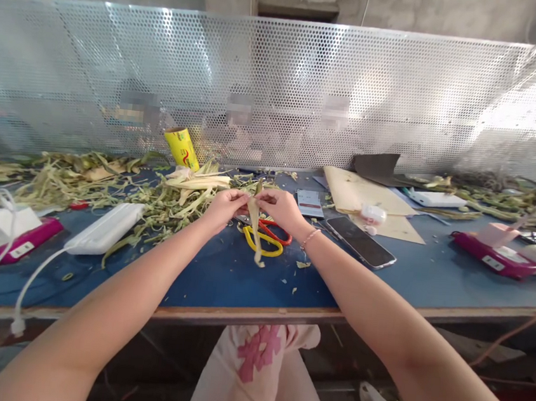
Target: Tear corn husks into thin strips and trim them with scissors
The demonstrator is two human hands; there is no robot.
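Note:
Between my two hands hangs a dry, pale strip of plant husk (256,228), its lower end curling downward over the table. My left hand (226,209) pinches the top of it from the left. From the right, the fingertips of my right hand (281,207) close on the same upper end. Scissors (270,242) with one yellow and one red handle loop lie on the blue table just beneath the strip, their blades partly hidden by my left hand. A heap of dry husks and leaves (157,208) spreads to the left of my hands.
A black phone (362,241), a small white jar (372,215) and brown paper (359,191) lie to the right. A yellow tube (181,148) leans behind the heap. Power strips (28,242) and a white adapter (105,228) trail cables. A perforated metal screen (279,93) bounds the table's back.

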